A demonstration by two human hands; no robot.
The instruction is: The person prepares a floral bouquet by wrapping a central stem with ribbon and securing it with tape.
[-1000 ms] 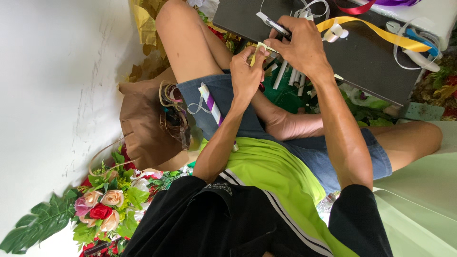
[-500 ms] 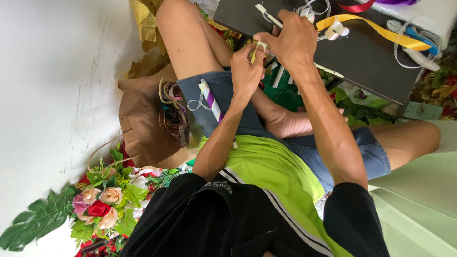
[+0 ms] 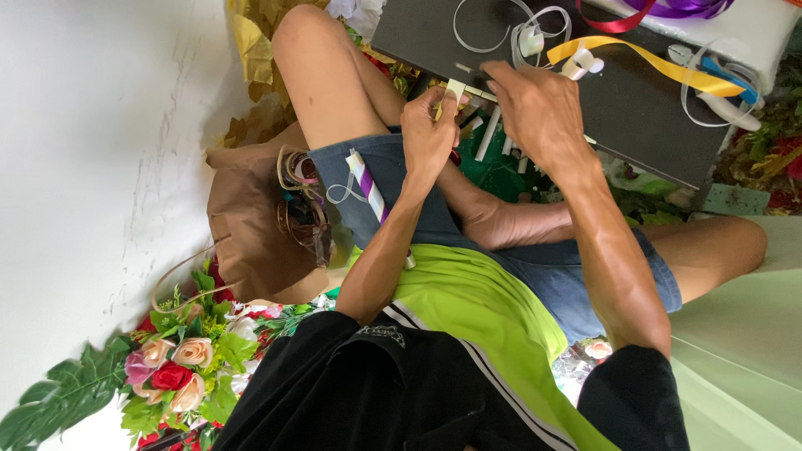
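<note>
Pinching a pale ribbon strip [image 3: 455, 90] over the dark board's [image 3: 635, 108] edge, the left hand [image 3: 428, 138] holds it closed-fingered; the right hand [image 3: 539, 113] grips its far end. Loose ribbons [image 3: 643, 58] suggest more work remains.

ribbons [image 3: 643, 58] and scissors [image 3: 727, 83] crowding the dark board [image 3: 635, 117] beyond both hands

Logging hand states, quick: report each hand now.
Left hand: closed, pinching the pale cream ribbon strip at its fingertips.
Right hand: fingers curled over the same strip; its grip cannot be told.
</note>
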